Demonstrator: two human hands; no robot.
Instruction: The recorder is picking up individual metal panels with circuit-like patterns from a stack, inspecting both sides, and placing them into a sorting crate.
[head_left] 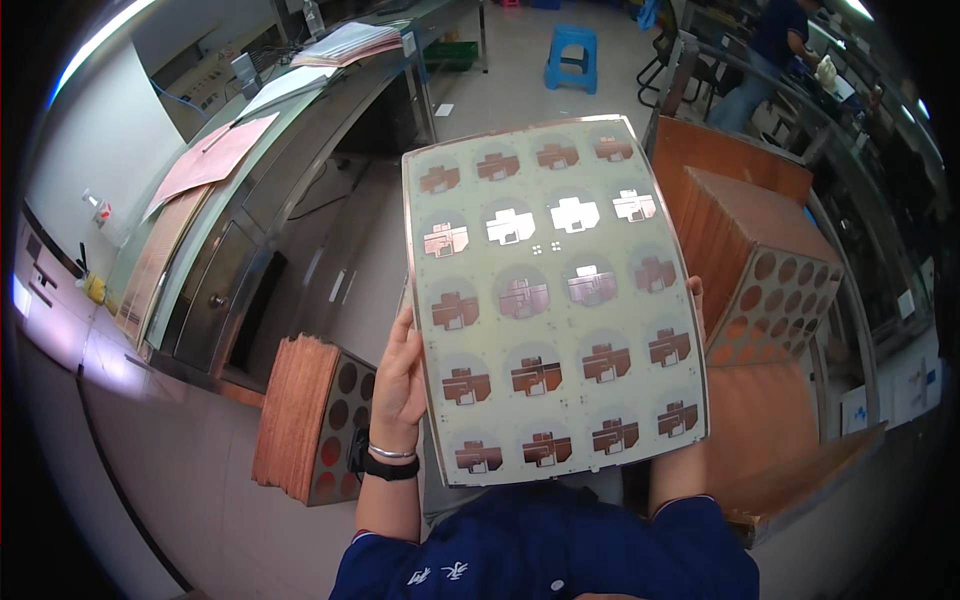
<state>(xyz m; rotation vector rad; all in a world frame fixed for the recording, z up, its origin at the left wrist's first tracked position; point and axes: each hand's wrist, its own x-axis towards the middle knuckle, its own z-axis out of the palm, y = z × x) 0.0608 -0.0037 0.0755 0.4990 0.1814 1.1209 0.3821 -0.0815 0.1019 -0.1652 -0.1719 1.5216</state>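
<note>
Your panel point(545, 272), a pale green sheet bearing five rows of four copper-coloured patterns, is held up in front of your torso, its face toward you. The second row from its far edge shows strong glare. Your left hand point(402, 378) is clamped on the panel's left edge; a silver bracelet point(393, 454) and a dark band sit on that wrist. Your right hand point(697, 298) shows only as fingers at the panel's right edge, the rest hidden behind it; whether they pinch cannot be told. Left of the panel stands one stack of reddish-brown boards point(292, 425); right of it, a larger board stack point(765, 235). Beyond the panel stands a blue stool point(572, 42); beyond and to its right, a co-worker point(777, 40).
</note>
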